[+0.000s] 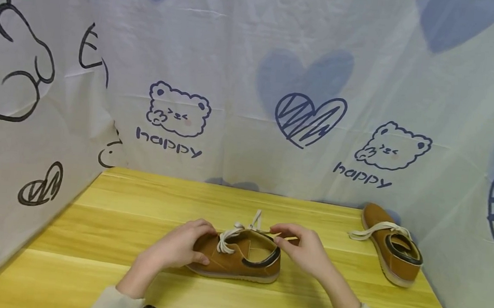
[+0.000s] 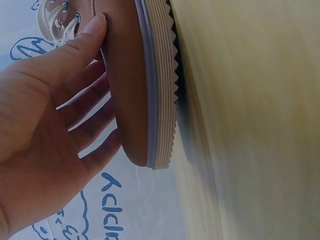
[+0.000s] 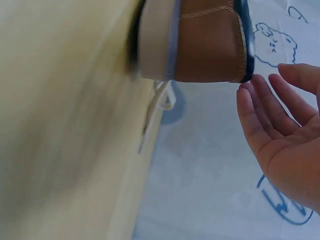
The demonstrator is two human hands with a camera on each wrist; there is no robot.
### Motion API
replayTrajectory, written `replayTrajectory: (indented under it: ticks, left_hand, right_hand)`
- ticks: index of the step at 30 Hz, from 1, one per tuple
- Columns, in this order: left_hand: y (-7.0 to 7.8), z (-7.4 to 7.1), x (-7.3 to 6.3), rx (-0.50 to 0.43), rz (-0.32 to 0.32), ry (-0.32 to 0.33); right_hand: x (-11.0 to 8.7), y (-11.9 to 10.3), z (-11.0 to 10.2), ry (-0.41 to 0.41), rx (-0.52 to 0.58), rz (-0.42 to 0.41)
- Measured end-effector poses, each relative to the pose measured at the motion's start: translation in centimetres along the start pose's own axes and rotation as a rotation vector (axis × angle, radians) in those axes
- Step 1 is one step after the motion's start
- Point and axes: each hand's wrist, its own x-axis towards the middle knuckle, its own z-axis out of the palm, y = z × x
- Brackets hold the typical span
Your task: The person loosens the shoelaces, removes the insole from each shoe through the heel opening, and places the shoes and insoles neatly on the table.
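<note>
Brown shoe [image 1: 246, 269] is mid-desk [image 1: 68, 265], between both hands, sole down, toe to the left, heel to the right. Can't tell if the toe is lifted slightly

Left hand [image 1: 180, 248] has the toe end: thumb on the near side, fingers [image 2: 87, 107] round the far side, so it's holding the shoe. Sole [image 2: 162, 90] edge shows serrated in the left wrist view

Right hand [image 1: 305, 248] is at the heel, fingers spread a bit, softly bent, gripping nothing. Fingertips right by the dark collar [image 3: 247, 50]; touching or just beside, can't tell

Cream laces [image 1: 226, 244] tied on top, one loop sticking up behind the opening

Second shoe [image 1: 396, 255], same brown, is well apart at the desk's right edge, toe to the back, its laces flopped left

Printed cloth [image 1: 240, 124] behind: hearts, bear faces, "happy". Pale sleeves [image 1: 115, 303] on both arms
</note>
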Motion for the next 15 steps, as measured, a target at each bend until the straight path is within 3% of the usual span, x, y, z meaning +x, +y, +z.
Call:
replayTrajectory:
  ticks: [5,15]
  left_hand:
    - [0.1,0.1,0.0,0.013,-0.005,0.008]
    - [0.3,0.3,-0.1,0.019,-0.007,0.022]
  right_hand:
    - [1.5,-1.2,-0.3,-0.104,-0.084,-0.072]
    - [4.3,-2.5,0.1,-0.335,-0.284,-0.125]
